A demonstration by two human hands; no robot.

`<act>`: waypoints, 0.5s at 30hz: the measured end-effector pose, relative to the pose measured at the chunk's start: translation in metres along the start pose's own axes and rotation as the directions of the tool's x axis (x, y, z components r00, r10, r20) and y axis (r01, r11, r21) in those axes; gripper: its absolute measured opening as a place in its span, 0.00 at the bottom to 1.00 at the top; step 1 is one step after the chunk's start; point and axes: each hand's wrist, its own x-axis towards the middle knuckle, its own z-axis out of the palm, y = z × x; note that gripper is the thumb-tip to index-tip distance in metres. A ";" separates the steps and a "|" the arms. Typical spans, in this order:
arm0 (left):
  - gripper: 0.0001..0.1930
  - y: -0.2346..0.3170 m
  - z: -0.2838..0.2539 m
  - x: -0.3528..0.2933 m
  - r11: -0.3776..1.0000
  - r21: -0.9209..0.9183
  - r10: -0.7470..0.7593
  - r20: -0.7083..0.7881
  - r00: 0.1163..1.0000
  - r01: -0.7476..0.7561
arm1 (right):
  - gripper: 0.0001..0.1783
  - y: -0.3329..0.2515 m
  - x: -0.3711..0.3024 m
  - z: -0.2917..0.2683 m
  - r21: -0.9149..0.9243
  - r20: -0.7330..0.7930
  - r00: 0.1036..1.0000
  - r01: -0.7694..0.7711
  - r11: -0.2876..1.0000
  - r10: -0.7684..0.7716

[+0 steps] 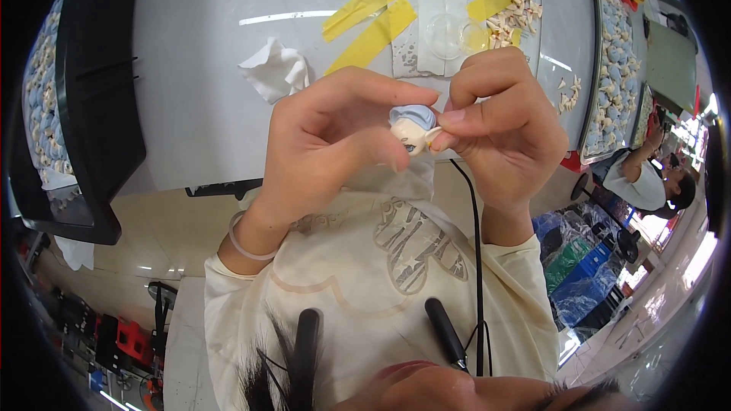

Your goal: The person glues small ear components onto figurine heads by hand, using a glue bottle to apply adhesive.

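A small figurine head (410, 131) with a pale blue top and a cream face is held between the thumb and fingers of my left hand (316, 133). My right hand (506, 118) pinches a small cream pointed piece, like an ear (433, 135), with thumb and index finger. That piece touches the right side of the head; whether it is fixed there I cannot tell. Beyond my right hand lies a pile of small cream pointed pieces (519, 14), some with reddish-brown marks. Next to the pile, a clear round dish (446, 35) sits on white paper (407, 53).
Yellow tape strips (373, 34) cross the table (198, 68). A crumpled tissue (276, 70) lies left of them. Black-rimmed tray (95, 99) at left and metal tray (590, 118) at right hold many blue-and-cream heads. A black cable (477, 259) hangs before me. Another person (643, 179) sits far right.
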 end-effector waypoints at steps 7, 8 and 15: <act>0.13 -0.003 0.002 -0.004 0.999 0.000 0.048 -0.072 0.996 -0.048 | 0.14 -0.007 0.005 0.003 -0.114 0.032 0.999 0.029 0.993 -0.026; 0.13 -0.003 0.002 -0.004 0.998 0.007 0.061 -0.086 0.994 -0.061 | 0.14 -0.008 0.005 0.004 -0.150 0.031 0.999 0.045 0.988 -0.041; 0.12 -0.006 0.001 -0.004 0.998 0.017 0.066 -0.073 0.995 -0.065 | 0.14 -0.008 0.005 0.003 -0.165 0.046 0.999 0.031 0.986 -0.024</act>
